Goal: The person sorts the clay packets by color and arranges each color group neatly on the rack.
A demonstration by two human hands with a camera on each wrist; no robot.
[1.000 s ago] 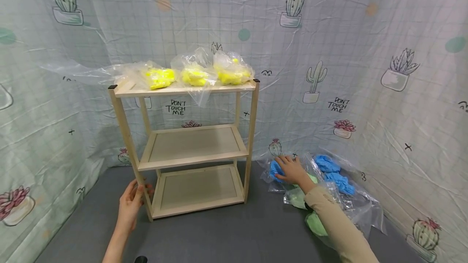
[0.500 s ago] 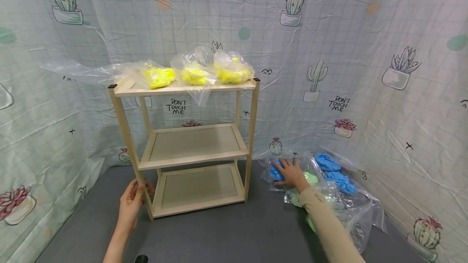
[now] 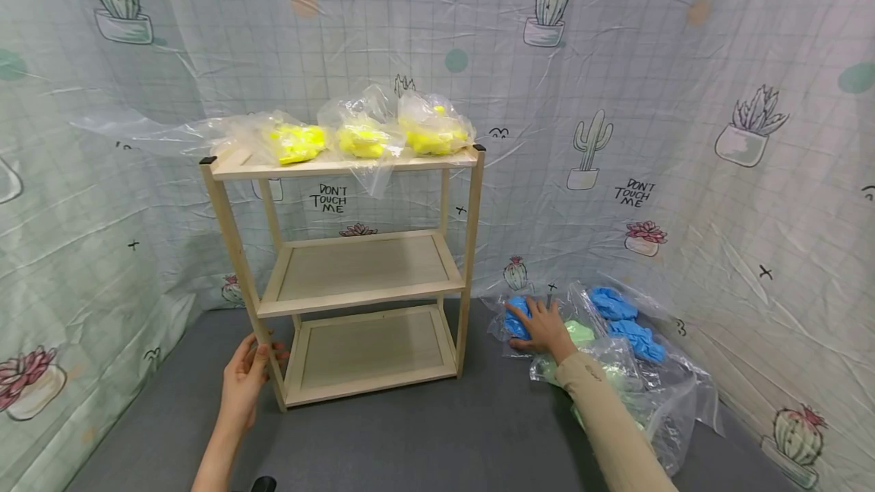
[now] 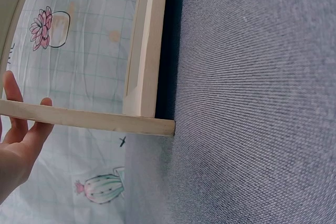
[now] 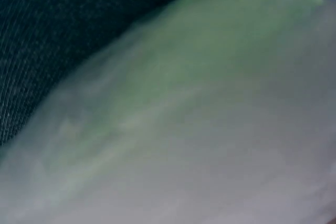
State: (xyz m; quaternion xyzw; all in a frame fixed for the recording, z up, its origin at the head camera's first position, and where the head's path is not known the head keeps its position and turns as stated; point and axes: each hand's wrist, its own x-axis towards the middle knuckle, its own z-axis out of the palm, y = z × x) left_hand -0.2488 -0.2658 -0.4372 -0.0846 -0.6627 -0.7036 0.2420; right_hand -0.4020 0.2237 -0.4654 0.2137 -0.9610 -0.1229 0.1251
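My left hand (image 3: 242, 382) holds the front left leg of a small three-tier wooden shelf (image 3: 362, 302), low down. The left wrist view shows its fingers (image 4: 37, 132) reaching behind that wooden leg (image 4: 89, 119). At the right, my right hand (image 3: 547, 331) rests with spread fingers on a clear plastic bag with a crumpled blue thing (image 3: 517, 317) inside. Beneath the right forearm lie clear bags with pale green contents (image 3: 579, 332). In the right wrist view a blurred green-filled bag (image 5: 210, 51) covers most of the picture, and the hand's fingers do not show.
Three clear bags with bright yellow contents (image 3: 362, 140) sit on the shelf's top board. More bagged blue things (image 3: 636, 340) lie right of my right hand. A cactus-print sheet (image 3: 649, 59) hangs behind and at both sides. A small black object (image 3: 263, 484) shows at the bottom edge.
My right hand has shifted slightly and spread its fingers over the blue bag, while its forearm has swung a little left. The left hand and the shelf stay in place.
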